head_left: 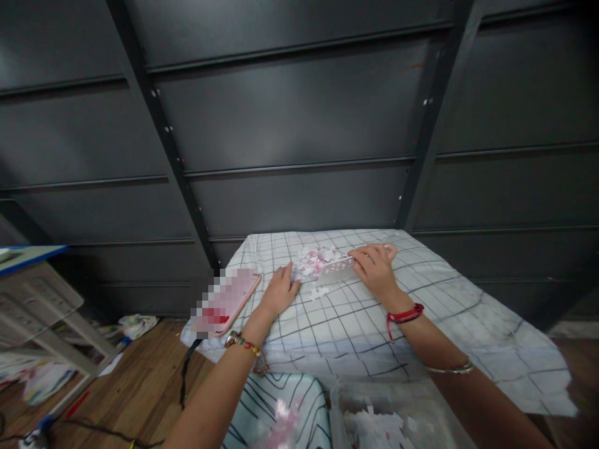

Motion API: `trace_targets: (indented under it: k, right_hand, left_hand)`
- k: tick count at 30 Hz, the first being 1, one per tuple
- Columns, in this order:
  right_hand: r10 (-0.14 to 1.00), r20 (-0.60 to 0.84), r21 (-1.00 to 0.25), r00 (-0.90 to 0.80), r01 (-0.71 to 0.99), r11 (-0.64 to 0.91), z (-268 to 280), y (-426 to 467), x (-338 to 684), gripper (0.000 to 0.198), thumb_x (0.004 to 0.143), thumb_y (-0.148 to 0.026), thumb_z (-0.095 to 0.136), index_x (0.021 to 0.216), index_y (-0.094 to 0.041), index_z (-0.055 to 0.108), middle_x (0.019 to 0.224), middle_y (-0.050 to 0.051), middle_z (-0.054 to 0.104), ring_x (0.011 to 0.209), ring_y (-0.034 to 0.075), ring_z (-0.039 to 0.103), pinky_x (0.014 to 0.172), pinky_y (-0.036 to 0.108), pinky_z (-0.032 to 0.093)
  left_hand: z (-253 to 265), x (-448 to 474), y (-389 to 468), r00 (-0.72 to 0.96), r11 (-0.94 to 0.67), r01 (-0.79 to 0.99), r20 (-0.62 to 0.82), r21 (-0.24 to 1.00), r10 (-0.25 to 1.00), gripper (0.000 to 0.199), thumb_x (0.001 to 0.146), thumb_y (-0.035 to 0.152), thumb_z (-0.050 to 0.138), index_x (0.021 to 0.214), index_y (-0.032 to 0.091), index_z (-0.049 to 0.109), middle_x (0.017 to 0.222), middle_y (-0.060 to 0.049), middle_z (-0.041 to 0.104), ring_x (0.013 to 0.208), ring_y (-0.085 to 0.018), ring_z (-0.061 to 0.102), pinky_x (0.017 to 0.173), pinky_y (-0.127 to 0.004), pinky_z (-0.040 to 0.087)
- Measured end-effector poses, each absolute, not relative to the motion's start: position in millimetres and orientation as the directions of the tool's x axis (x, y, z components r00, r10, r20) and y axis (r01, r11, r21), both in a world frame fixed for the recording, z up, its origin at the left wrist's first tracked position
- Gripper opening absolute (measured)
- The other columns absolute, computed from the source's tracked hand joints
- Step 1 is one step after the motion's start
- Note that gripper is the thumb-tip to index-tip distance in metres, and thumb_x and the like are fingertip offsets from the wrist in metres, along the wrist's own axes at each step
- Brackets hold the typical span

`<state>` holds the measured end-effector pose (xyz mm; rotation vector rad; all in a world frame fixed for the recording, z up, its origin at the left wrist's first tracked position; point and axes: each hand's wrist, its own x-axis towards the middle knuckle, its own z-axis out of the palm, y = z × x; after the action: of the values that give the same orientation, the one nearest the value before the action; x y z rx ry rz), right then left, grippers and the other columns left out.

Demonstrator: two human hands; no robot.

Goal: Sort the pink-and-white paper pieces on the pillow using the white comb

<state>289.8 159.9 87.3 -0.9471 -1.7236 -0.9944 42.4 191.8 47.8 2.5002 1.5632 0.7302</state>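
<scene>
While the right hand (374, 271) curls over the right end of a white perforated piece (337, 268), the left hand (279, 290) rests on the opposite side of a scrap pile (312, 259). The right hand is closed on the piece, with its fingers bent over the upper edge. The left hand is partly open, its fingers extended, and grips nothing visible; whether its fingertips touch the scraps cannot be told.

The scrap pile, white and pink, lies on the checked cloth (449, 305) covering the counter, between the hands and against the perforated piece. A few loose scraps (319, 292) lie just in front of it. The full shape of the perforated piece is too small to make out.

A phone (239, 300) in a pink case lies left of the left hand, near the edge of the cloth; part of it is pixelated. A black cable (186, 371) hangs below it. In the foreground, a clear bin (340, 396) contains white paper pieces (374, 427). Immediately left of the bin is a pale green, dark-lined fabric surface (262, 396), carrying crumpled pink plastic (283, 424).
</scene>
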Motion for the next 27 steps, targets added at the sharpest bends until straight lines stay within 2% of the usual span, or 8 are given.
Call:
trace_targets:
  k: [6,12,17,27]
  right_hand:
    - [0.192,0.922,0.244,-0.335,0.892,0.381,87.6,159.5,290.1,0.015,0.085,-0.016,0.047,0.088,-0.02,0.061,0.077,0.002,0.062,0.08,0.019,0.049,0.082,0.039,0.026]
    - [0.2,0.936,0.192,-0.29,0.895,0.403,86.5,159.4,294.3,0.015,0.084,-0.017,0.049,0.091,-0.021,0.062,0.077,0.002,0.061,0.081,0.019,0.049,0.08,0.038,0.028]
    - [0.199,0.928,0.219,-0.314,0.894,0.391,86.2,159.9,293.6,0.016,0.084,-0.016,0.049,0.092,-0.021,0.062,0.078,0.002,0.061,0.08,0.019,0.049,0.082,0.039,0.028]
    - [0.207,0.934,0.193,-0.292,0.898,0.395,84.9,162.2,296.2,0.017,0.084,-0.018,0.048,0.092,-0.021,0.063,0.078,0.003,0.061,0.081,0.019,0.049,0.081,0.039,0.029]
  left_hand:
    - [48.5,41.9,191.6,0.36,-0.467,0.819,0.334,0.334,0.871,0.057,0.09,0.034,0.036,0.138,0.002,0.027,0.134,-0.022,0.041,0.129,-0.029,0.033,0.106,-0.043,0.026]
    - [46.7,41.3,192.5,0.357,-0.47,0.815,0.346,0.338,0.868,0.056,0.09,0.034,0.036,0.137,0.004,0.029,0.134,-0.021,0.042,0.128,-0.029,0.034,0.105,-0.044,0.027]
    - [45.1,41.2,193.5,0.356,-0.473,0.816,0.356,0.332,0.864,0.056,0.09,0.034,0.037,0.137,0.004,0.029,0.132,-0.021,0.043,0.128,-0.029,0.035,0.105,-0.044,0.028]
    - [49.4,42.6,190.8,0.36,-0.46,0.829,0.325,0.319,0.875,0.057,0.091,0.032,0.035,0.138,0.002,0.027,0.132,-0.022,0.042,0.127,-0.029,0.035,0.105,-0.043,0.028]
